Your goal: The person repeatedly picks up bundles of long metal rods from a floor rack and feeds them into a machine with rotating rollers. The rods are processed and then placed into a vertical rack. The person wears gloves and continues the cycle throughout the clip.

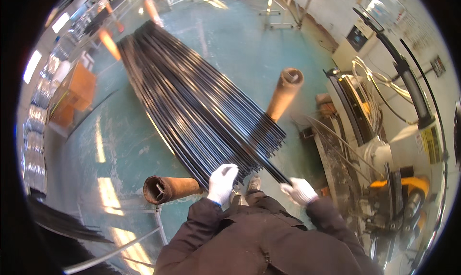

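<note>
Bundles of silvery material (36, 150) are lined up along the far left edge, and beside them a brown cardboard box (81, 85) is set on the left side of the room. Below these, dark strips (67, 222) are gathered in the lower left corner, crossed in part by a pale metal bar (113, 251). Farther right, a rusty tube (180, 189) is seen with its open end turned leftward, just beside the near end of a broad layer of long black rods (192, 102). These are spread diagonally above the green floor (221, 35), from the upper left to the middle of the view. At their near end the white-gloved left hand (222, 183) is placed, its fingers partly curled; whether anything is gripped by it cannot be told. To its right, a shoe (254, 183) is partly shown. A dark length (273, 169) is extended beyond the other ends, and its tip is enclosed by the curled fingers of the white-gloved right hand (298, 191); whether one rod or several are held there cannot be told. Above that hand, a brown upright post (285, 92) is placed against the layer's right side. At the far right, a machine with an orange-yellow part (417, 184) is mounted near the wall.
</note>
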The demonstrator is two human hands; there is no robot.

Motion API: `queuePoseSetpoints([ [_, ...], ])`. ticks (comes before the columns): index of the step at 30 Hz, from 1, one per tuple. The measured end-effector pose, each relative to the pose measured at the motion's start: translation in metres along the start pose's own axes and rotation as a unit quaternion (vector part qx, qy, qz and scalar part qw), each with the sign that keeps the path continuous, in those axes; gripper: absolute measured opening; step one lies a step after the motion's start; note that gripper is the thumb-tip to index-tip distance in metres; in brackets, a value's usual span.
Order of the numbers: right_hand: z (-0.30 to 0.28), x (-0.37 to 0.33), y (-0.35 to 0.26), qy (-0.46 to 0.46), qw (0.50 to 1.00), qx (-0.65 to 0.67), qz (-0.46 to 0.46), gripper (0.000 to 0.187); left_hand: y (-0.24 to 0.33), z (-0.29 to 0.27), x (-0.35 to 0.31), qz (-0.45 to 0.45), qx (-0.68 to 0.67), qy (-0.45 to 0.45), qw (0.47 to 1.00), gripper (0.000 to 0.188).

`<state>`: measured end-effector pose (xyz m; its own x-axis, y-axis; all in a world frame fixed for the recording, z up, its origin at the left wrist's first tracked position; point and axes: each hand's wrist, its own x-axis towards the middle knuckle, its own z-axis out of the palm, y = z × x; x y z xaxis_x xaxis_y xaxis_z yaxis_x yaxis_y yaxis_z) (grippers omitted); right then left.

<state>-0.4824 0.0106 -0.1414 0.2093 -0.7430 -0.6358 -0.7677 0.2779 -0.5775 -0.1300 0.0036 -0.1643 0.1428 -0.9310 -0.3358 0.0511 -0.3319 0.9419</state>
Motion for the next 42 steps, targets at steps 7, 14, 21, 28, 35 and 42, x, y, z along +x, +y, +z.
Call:
queuePoseSetpoints([
  [7, 0.067, -0.216, 0.108, 0.197, 0.959, -0.09, 0.18, 0.056, -0.092, -0.03, 0.059, -0.187, -0.167, -0.017, 0.968, 0.012],
  [14, 0.065, -0.108, 0.016, 0.201, 0.971, -0.128, 0.01, 0.05, -0.074, 0.005, 0.019, -0.244, -0.195, -0.076, 0.947, 0.017],
  [21, 0.011, -0.125, -0.002, 0.187, 0.971, -0.147, -0.023, 0.057, -0.037, 0.043, 0.043, -0.192, -0.28, -0.049, 0.939, 0.04],
  [28, 0.063, -0.356, 0.175, 0.191, 0.936, -0.176, 0.239, 0.053, -0.04, 0.039, 0.103, -0.198, -0.403, -0.062, 0.891, 0.056],
  [35, 0.145, -0.389, 0.221, 0.398, 0.877, -0.18, 0.202, 0.032, -0.047, 0.085, 0.052, -0.176, -0.328, -0.196, 0.907, 0.034],
  [42, 0.161, -0.405, 0.321, 0.454, 0.812, -0.22, 0.295, 0.037, 0.04, 0.178, -0.021, -0.189, -0.434, -0.301, 0.828, 0.02],
])
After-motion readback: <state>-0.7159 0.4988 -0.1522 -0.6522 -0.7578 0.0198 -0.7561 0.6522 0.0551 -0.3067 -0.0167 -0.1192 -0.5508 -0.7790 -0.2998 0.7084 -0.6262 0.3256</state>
